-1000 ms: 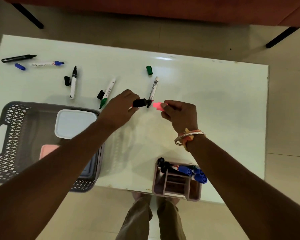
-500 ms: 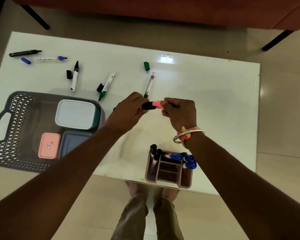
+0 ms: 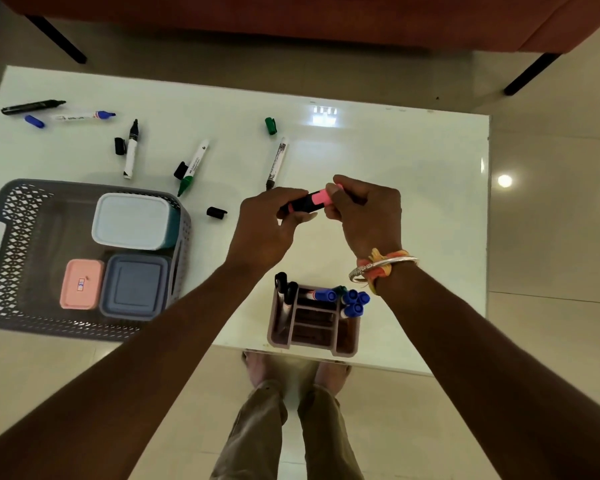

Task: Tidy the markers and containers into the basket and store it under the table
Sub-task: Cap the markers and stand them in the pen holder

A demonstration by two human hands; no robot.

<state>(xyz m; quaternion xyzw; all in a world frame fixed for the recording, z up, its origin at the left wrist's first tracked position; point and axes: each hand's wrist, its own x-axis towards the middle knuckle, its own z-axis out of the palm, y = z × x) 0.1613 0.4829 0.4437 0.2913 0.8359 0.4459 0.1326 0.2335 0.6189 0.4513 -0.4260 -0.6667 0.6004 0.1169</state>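
Observation:
Both hands hold one pink highlighter [image 3: 315, 199] above the middle of the white table [image 3: 413, 188]. My left hand [image 3: 267, 226] grips its black end, my right hand [image 3: 364, 213] its pink end. A grey lattice basket [image 3: 11, 258] at the left holds a white-lidded box [image 3: 132, 220], a pink box [image 3: 81, 284] and a blue-grey box [image 3: 134, 287]. A brown pen holder [image 3: 312, 323] with blue and black markers stands at the near edge. Loose markers lie on the table: a green one [image 3: 193, 166], a black-tipped one [image 3: 131, 148], a dark one [image 3: 277, 162], a blue one [image 3: 84, 116].
Loose caps lie about: a black cap [image 3: 216, 212] beside the basket, a green cap [image 3: 270, 125], a blue cap [image 3: 34, 121], two more black caps. A black marker [image 3: 32, 106] rests at the far left corner. An orange sofa [image 3: 291, 19] stands beyond the table. My legs are below the near edge.
The black end and pink end were apart a second ago; now they are pushed together into one highlighter held in both hands. A black cap beside the basket has come into sight.

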